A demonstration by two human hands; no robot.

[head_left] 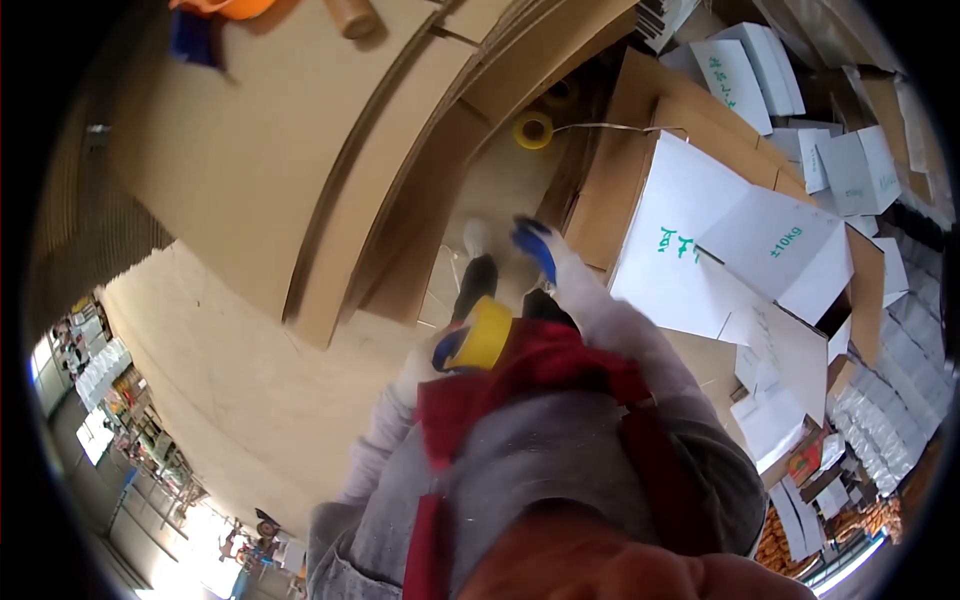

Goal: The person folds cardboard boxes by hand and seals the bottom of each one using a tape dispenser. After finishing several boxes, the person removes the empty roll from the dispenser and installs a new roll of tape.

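My left hand (447, 349), in a blue-palmed glove, is at my waist with a roll of yellow tape (484, 335) gripped in it. The roll partly covers the fingers. In front of my body, my right hand (535, 247) wears a blue and white glove. Its fingers stretch out and appear to hold nothing. To the right of that hand stands an open carton (690, 230) with white flaps and green print. A red apron (550, 360) hangs over my grey clothing.
Stacked flat cardboard (260, 130) rises at upper left, with an orange object (235, 8) and a brown roll (351, 17) on it. Another yellow tape roll (533, 130) lies beyond my feet. White boxes (735, 85) are piled at right. Bare floor (230, 370) shows at left.
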